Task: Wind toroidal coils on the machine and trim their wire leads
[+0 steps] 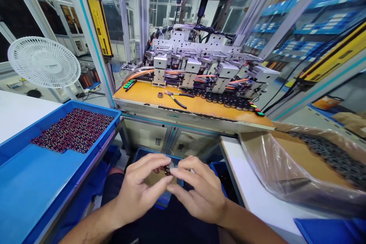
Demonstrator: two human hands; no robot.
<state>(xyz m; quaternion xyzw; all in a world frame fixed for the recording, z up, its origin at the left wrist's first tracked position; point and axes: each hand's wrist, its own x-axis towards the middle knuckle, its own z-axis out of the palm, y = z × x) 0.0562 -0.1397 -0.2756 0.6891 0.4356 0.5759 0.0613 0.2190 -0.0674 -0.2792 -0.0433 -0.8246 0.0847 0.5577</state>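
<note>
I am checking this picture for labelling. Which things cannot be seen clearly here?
Head view only:
- Small dark round part: mostly covered by fingertips of left hand and right hand.
- Blue plastic bin under the hands: contents hidden by hands.
- Blue tray's tiny dark pieces: too small.

A small dark ring-shaped part [167, 170], pinched between the fingers of both hands, just above the lap

Near left: blue plastic tray [25, 187] carrying dark red-and-black speckled small parts [74, 129]. Far left: white round plastic fan [43, 62]. Far centre: orange-topped machine desk [200, 107], silver-grey metal fixtures [191, 69]. Right: white desk [257, 198], translucent brownish plastic bag [300, 167] of black parts.
</note>
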